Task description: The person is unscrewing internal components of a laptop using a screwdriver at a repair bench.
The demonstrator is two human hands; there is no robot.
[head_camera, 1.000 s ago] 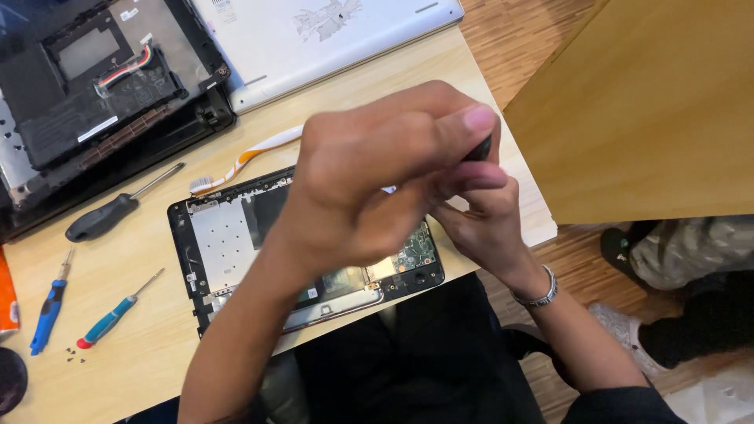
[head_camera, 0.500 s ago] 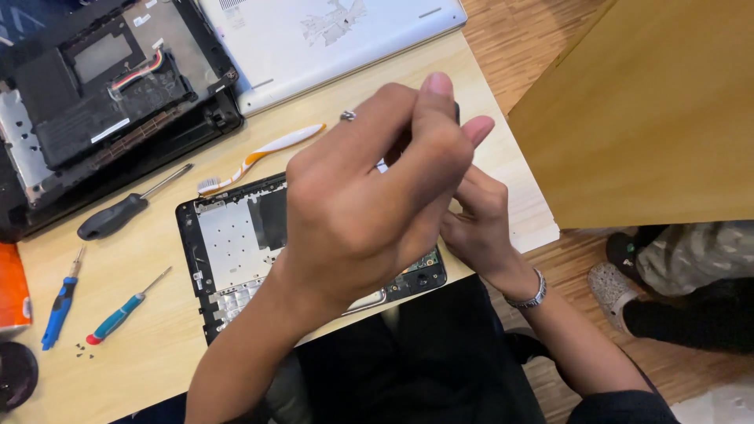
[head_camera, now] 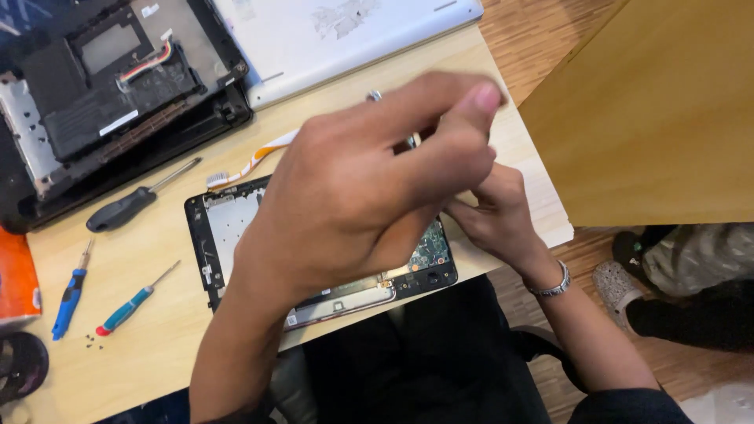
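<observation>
My left hand [head_camera: 361,188] hovers close to the camera over a small opened black device [head_camera: 228,228] with its circuit board bare. Its fingers are pinched around a thin tool, most likely a small screwdriver [head_camera: 373,96], whose metal end pokes out above the knuckles. My right hand [head_camera: 499,216], with a metal bracelet [head_camera: 554,283] on the wrist, sits at the device's right edge, touching my left hand. Its fingertips are hidden behind the left hand.
A black-handled screwdriver [head_camera: 126,208], two blue screwdrivers [head_camera: 71,298] [head_camera: 129,308] and tiny loose screws [head_camera: 93,339] lie to the left. A toothbrush [head_camera: 251,161], an opened black laptop base [head_camera: 118,102] and a white cover [head_camera: 338,39] lie behind. A wooden panel [head_camera: 660,110] stands right, above another person's shoe [head_camera: 620,283].
My left hand has turned and shifted over the device, and the tool's metal end now shows above the knuckles. My right hand stays tucked under it.
</observation>
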